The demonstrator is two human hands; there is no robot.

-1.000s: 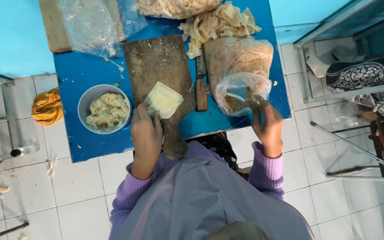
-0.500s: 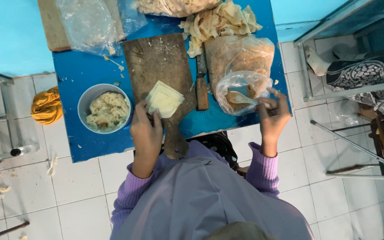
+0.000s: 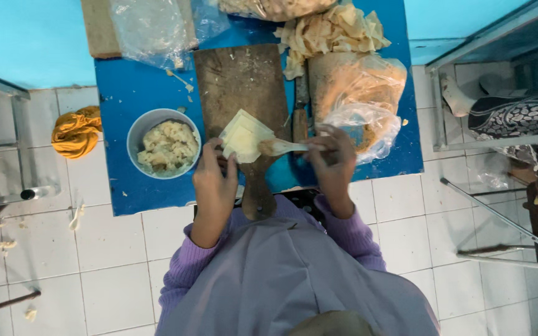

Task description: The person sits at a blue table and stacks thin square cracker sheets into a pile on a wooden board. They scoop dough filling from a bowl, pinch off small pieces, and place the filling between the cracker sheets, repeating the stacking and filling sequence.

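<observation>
My left hand holds a small stack of pale square wrappers over the near end of a worn wooden cutting board. My right hand grips a spoon whose filled bowl rests at the right edge of the wrappers. A clear plastic bag of brownish filling lies just right of my right hand. A knife lies between the board and the bag.
A blue low table carries a grey bowl of pale lumpy food, a heap of folded wrappers and plastic bags at the back. An orange cloth lies on the tiled floor at left. Metal frames stand at right.
My right hand left the filling bag and moved left with the loaded spoon to the wrappers. My left hand kept holding the wrappers on the board.
</observation>
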